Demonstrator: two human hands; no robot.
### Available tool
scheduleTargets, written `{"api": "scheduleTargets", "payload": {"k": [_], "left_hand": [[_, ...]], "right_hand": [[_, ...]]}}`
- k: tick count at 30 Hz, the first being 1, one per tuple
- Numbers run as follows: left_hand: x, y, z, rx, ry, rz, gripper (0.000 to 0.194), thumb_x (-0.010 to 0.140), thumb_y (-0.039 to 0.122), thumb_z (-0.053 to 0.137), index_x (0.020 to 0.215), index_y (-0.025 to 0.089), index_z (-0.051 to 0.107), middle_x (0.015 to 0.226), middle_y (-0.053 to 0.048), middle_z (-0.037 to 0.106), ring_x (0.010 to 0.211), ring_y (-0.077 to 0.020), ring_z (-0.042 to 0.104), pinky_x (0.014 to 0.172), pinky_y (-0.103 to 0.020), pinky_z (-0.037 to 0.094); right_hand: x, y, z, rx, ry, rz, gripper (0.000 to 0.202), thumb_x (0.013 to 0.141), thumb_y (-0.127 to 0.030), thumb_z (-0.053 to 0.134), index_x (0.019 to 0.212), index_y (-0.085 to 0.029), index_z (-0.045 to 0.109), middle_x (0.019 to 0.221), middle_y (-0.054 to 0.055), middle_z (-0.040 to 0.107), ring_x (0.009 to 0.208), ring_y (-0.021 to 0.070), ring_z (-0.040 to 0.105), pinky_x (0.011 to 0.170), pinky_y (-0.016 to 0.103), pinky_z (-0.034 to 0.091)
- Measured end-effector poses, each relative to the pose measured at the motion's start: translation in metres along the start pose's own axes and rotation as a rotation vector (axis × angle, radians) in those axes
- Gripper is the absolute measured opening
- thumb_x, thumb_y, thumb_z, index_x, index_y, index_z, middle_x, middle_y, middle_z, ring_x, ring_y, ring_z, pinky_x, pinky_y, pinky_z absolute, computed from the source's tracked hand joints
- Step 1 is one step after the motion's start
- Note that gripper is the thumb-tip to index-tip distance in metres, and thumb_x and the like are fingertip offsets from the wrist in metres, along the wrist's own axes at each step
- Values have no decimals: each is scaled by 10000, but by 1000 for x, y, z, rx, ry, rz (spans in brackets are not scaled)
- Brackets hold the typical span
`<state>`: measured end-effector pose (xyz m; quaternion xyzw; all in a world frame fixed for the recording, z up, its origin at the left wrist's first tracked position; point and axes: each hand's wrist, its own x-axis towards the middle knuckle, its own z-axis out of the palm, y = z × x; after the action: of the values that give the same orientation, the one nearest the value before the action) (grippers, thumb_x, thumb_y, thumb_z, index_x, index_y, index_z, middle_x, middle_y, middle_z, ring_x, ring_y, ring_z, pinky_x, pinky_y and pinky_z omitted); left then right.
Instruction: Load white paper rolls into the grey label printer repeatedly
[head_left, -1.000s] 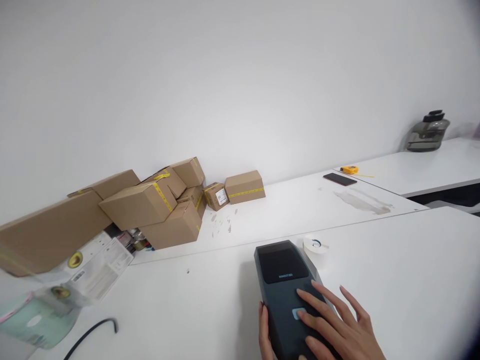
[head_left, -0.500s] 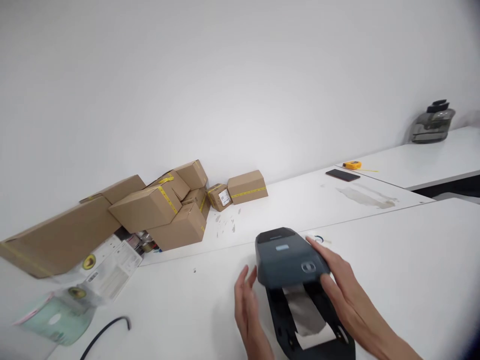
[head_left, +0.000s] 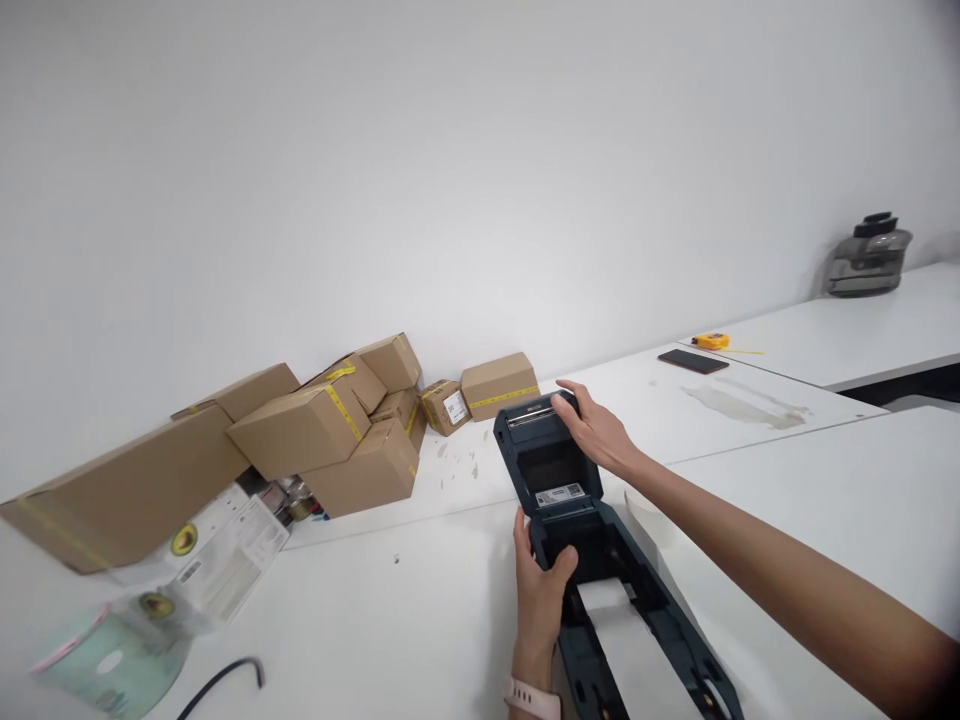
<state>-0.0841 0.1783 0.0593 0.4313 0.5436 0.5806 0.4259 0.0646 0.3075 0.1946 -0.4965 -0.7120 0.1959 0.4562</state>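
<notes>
A dark blue-grey label printer (head_left: 652,590) stands on the white table with its lid (head_left: 551,455) raised, showing the inside. White label paper (head_left: 626,640) lies in its front part. My right hand (head_left: 596,425) is closed on the top right edge of the lid. Along the printer's left side, my left hand (head_left: 541,585) grips the body, thumb over the inner edge and fingers outside. A light wristband (head_left: 532,697) is on my left wrist. White paper (head_left: 645,525) shows behind the printer's right side.
Stacked cardboard boxes (head_left: 300,430) lean by the wall on the left, near a mint-green pouch (head_left: 112,660) and a black cable (head_left: 221,685). Toward the back right are a phone (head_left: 693,361), a yellow tape measure (head_left: 711,342) and a dark clear bottle (head_left: 870,262).
The printer's lid has swung up and back, exposing its inside. My right hand rose with it, and my left hand closed on the printer's left side.
</notes>
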Motion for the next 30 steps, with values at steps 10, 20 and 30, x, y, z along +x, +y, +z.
{"api": "scheduleTargets", "payload": {"k": [10, 20, 30], "left_hand": [[4, -4, -2, -91, -50, 40, 921, 782, 383, 751, 1532, 191, 253, 1475, -149, 499, 1343, -271, 492, 1098, -355, 404], [4, -6, -3, -32, -25, 52, 894, 778, 336, 734, 1530, 185, 274, 1443, -145, 541, 1332, -267, 512, 1113, -343, 384], [6, -16, -7, 94, 9, 76, 857, 878, 338, 597, 1574, 235, 107, 1578, -130, 377, 1426, -232, 399, 1146, -329, 325]], "right_hand": [[-107, 24, -8, 62, 21, -229, 273, 992, -388, 424, 952, -226, 640, 910, 48, 710, 839, 203, 658, 706, 312, 522], [-119, 44, 33, -408, -773, -620, 286, 747, -71, 489, 781, -175, 754, 769, 94, 741, 910, 273, 679, 1139, 589, 252], [-105, 24, -6, -36, -895, -430, 217, 804, -327, 606, 935, -252, 762, 948, 59, 729, 1021, 291, 636, 1046, 554, 361]]}}
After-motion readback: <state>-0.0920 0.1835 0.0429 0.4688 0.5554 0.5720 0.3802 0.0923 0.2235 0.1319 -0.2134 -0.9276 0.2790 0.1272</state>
